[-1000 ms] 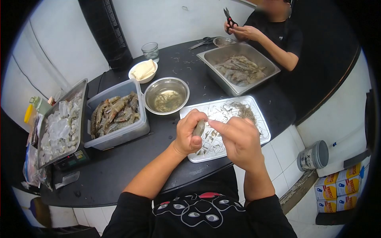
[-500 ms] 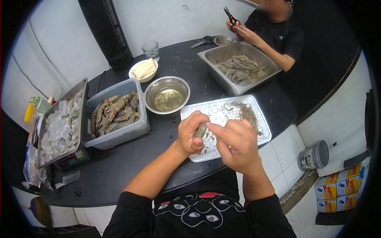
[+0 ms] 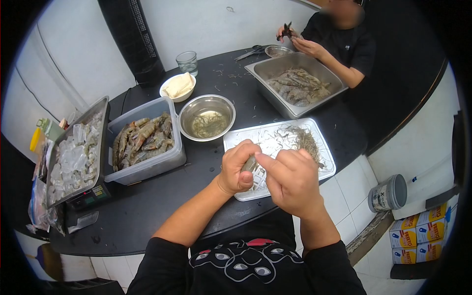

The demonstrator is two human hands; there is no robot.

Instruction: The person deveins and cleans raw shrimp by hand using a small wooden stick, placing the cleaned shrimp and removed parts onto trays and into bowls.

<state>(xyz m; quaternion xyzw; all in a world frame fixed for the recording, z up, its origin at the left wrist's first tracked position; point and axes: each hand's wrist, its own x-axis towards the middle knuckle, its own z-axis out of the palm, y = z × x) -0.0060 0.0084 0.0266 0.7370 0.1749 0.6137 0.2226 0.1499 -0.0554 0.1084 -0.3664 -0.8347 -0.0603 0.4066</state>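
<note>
My left hand [image 3: 234, 167] is closed around a grey raw shrimp [image 3: 250, 163], held above the near part of a white tray [image 3: 241, 136]. My right hand [image 3: 296, 183] is curled closed, its index fingertip touching the shrimp's upper end. Whatever its thumb and fingers pinch, if anything, is hidden. Thin shrimp feelers and legs [image 3: 307, 143] lie heaped on the right side of the tray. A plastic tub of whole shrimp [image 3: 142, 140] stands to my left, and a steel bowl [image 3: 184, 129] with liquid and feelers sits beside it.
A scale [image 3: 88, 194] carries a tray of ice and shrimp [image 3: 76, 152] at far left. Behind are a white bowl with a folded cloth [image 3: 178, 86] and a glass [image 3: 187, 61]. Across the table a person [image 3: 339, 54] holds scissors [image 3: 286, 32] by a steel pan of shrimp [image 3: 300, 88].
My hands have barely shifted, with the shrimp still in my left hand and my right fingertip at its end. The other person's scissors have tilted and lowered slightly.
</note>
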